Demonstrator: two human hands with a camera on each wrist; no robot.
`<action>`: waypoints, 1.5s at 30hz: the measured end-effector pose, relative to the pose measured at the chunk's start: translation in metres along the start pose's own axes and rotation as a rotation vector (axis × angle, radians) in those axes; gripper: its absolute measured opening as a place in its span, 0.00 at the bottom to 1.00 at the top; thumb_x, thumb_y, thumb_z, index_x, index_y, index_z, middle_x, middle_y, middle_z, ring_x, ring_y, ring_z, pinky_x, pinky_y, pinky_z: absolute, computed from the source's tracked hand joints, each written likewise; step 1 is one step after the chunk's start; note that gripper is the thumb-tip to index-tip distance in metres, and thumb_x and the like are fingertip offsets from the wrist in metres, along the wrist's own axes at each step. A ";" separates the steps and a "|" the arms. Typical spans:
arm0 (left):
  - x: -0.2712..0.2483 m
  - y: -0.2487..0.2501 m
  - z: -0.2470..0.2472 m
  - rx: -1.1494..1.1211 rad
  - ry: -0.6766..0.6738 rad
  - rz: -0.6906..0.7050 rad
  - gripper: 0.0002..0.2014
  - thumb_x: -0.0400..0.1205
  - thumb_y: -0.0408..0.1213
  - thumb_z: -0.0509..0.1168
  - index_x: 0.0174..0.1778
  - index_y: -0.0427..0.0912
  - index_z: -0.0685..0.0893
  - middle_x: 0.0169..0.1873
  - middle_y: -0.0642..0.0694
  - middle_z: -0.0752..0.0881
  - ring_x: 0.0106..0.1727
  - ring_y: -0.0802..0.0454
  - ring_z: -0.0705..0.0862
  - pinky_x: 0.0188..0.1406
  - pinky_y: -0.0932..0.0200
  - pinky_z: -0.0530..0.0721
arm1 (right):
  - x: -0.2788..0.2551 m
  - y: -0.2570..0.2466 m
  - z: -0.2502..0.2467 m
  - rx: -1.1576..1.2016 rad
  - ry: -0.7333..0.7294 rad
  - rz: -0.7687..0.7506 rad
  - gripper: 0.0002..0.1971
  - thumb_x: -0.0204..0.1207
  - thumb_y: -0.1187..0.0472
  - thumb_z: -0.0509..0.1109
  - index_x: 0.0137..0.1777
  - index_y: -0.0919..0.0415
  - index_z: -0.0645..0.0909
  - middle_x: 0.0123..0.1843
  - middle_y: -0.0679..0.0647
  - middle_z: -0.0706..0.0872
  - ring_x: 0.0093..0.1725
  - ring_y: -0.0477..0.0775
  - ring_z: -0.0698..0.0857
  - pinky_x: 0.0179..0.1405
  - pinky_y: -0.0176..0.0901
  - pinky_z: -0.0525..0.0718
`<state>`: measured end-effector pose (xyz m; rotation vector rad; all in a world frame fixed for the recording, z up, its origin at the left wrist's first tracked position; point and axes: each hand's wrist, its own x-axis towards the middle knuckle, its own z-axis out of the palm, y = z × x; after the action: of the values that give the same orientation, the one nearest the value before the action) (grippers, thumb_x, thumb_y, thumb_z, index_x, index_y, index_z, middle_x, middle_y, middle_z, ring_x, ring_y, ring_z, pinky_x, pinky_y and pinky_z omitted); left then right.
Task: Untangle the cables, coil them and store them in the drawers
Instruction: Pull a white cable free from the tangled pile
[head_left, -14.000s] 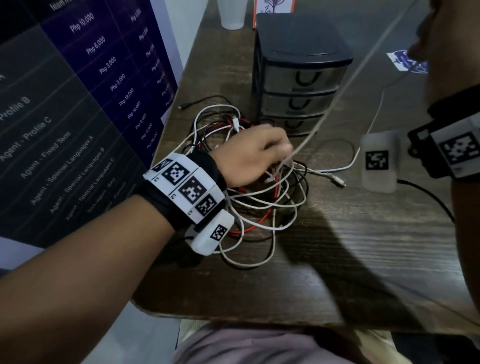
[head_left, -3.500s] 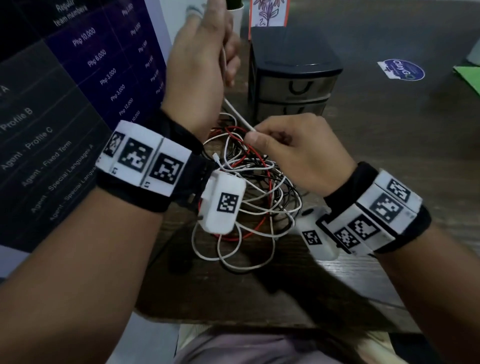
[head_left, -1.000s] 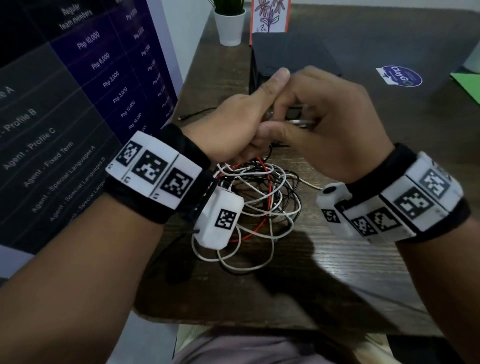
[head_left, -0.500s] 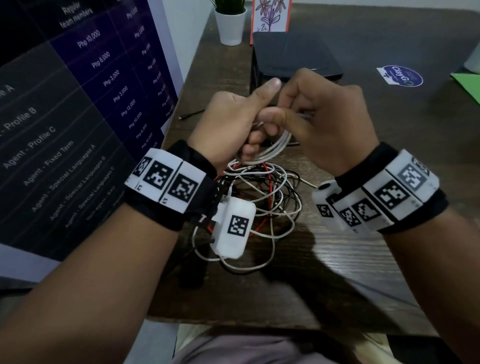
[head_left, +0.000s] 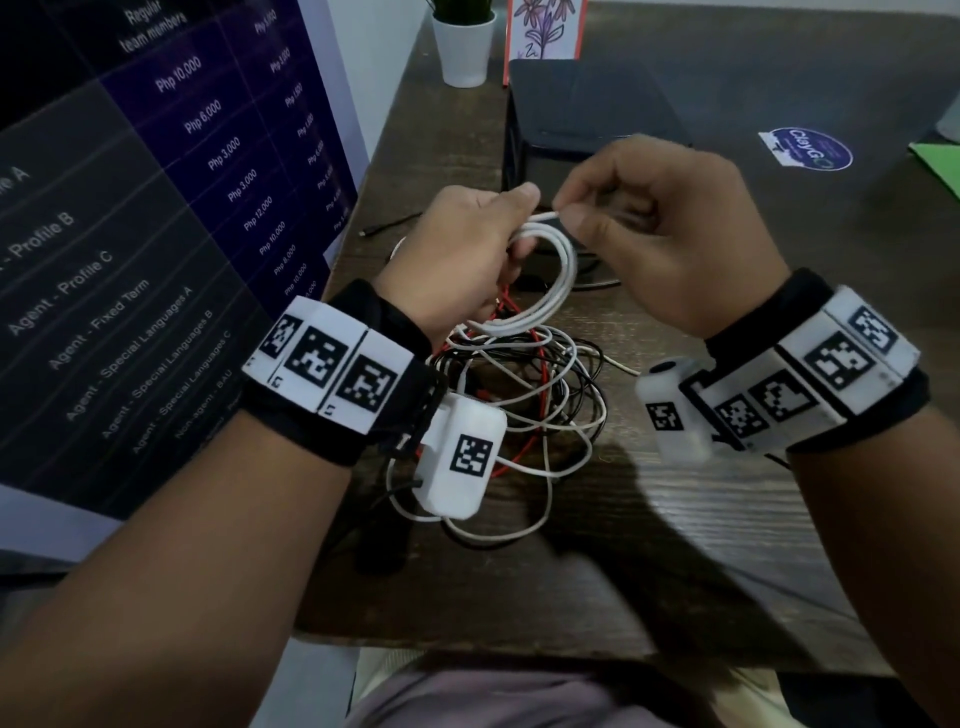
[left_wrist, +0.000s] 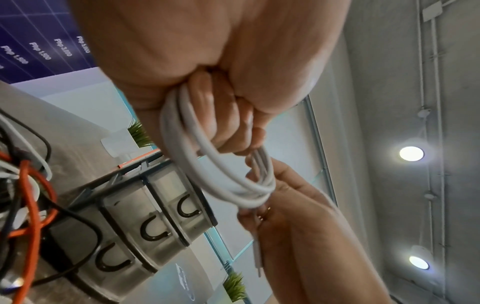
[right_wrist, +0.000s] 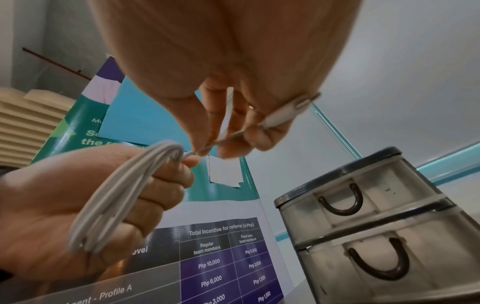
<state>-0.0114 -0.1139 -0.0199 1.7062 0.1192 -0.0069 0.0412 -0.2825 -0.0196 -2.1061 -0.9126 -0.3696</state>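
Observation:
My left hand (head_left: 462, 249) grips a coiled white cable (head_left: 545, 291) above the table, its loops hanging from my curled fingers (left_wrist: 228, 123). My right hand (head_left: 660, 234) pinches the loose end of that same cable (right_wrist: 233, 135) just right of the coil, and its plug (right_wrist: 291, 111) sticks out past the fingers. Below both hands lies a tangle of white, red and black cables (head_left: 524, 415). The dark drawer unit (head_left: 587, 109) stands behind the hands; its drawers (right_wrist: 363, 226) with U-shaped handles are closed.
A banner with price figures (head_left: 156, 234) stands along the left table edge. A white plant pot (head_left: 465, 47) and a flower card (head_left: 543, 26) sit behind the drawers. A round sticker (head_left: 810, 148) and a green sheet (head_left: 940, 161) lie at the right. Bare wood (head_left: 623, 571) lies near me.
Both hands have drawn slightly apart; more of the white coil now shows hanging from my left hand, and my right hand holds the cable's end further out to the right.

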 end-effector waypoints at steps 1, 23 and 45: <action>0.000 0.001 0.000 -0.025 0.000 0.000 0.25 0.89 0.46 0.57 0.24 0.46 0.72 0.17 0.52 0.66 0.16 0.57 0.59 0.16 0.67 0.56 | 0.001 0.001 0.000 -0.013 0.004 0.007 0.05 0.77 0.58 0.72 0.49 0.57 0.88 0.41 0.45 0.82 0.39 0.42 0.80 0.43 0.34 0.78; 0.011 0.003 0.017 -0.053 0.229 0.023 0.24 0.90 0.46 0.52 0.28 0.44 0.72 0.23 0.46 0.78 0.14 0.56 0.71 0.17 0.67 0.67 | -0.002 -0.018 0.005 0.628 -0.110 0.333 0.23 0.70 0.73 0.79 0.58 0.56 0.73 0.38 0.58 0.92 0.39 0.58 0.91 0.42 0.54 0.90; 0.014 -0.003 0.021 0.019 0.299 0.177 0.25 0.91 0.48 0.51 0.27 0.46 0.73 0.15 0.56 0.72 0.17 0.58 0.68 0.24 0.58 0.67 | 0.001 -0.014 0.016 0.208 0.087 0.286 0.14 0.63 0.65 0.74 0.46 0.50 0.79 0.44 0.52 0.88 0.36 0.49 0.84 0.36 0.40 0.81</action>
<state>0.0032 -0.1332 -0.0269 1.7225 0.1900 0.3805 0.0307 -0.2640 -0.0210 -1.9752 -0.5631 -0.2061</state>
